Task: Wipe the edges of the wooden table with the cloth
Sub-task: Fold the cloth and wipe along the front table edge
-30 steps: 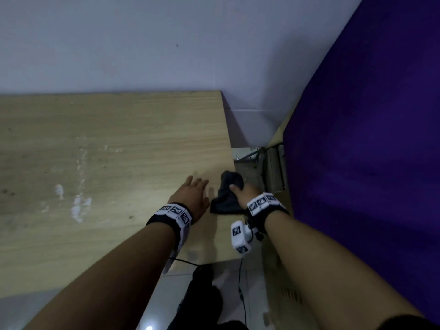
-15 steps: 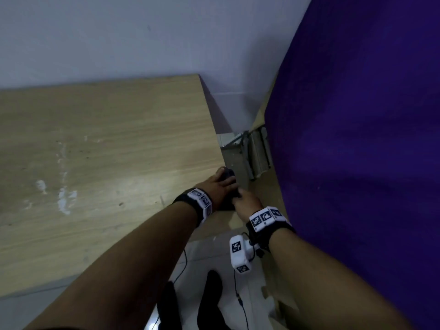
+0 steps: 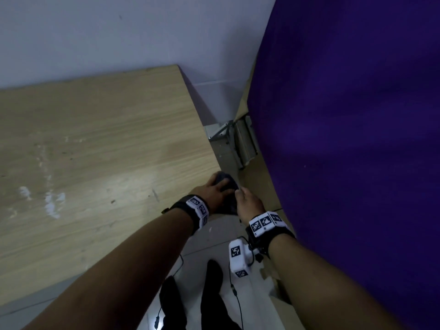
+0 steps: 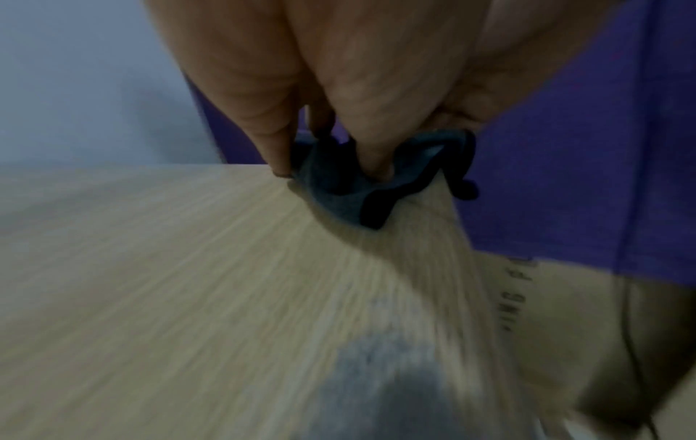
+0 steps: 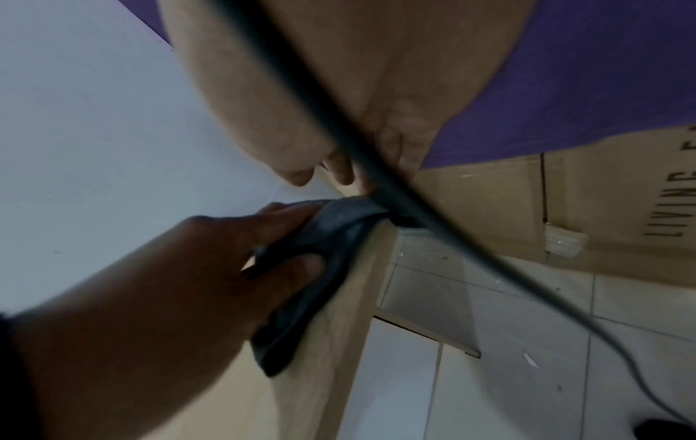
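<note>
Both hands have closed in on the dark cloth (image 3: 226, 184) at the right edge of the wooden table (image 3: 100, 144), where a second earlier the left hand (image 3: 214, 189) lay flat on the tabletop beside it; the head view shows the right hand (image 3: 247, 201) just off that edge, its grip hidden. Left-wrist view: fingertips (image 4: 373, 169) press the bunched cloth (image 4: 339, 193) onto the table's corner, thumb unseen. Right-wrist view: the left hand (image 5: 211, 253) clamps the cloth (image 5: 320, 238), draped over the table's edge, with fingers above and thumb beside it, while the right hand's fingers (image 5: 297, 175) hover loosely curled just above the cloth, holding nothing visible, so steady downward pressure and a slide along the edge would probably wipe best.
</note>
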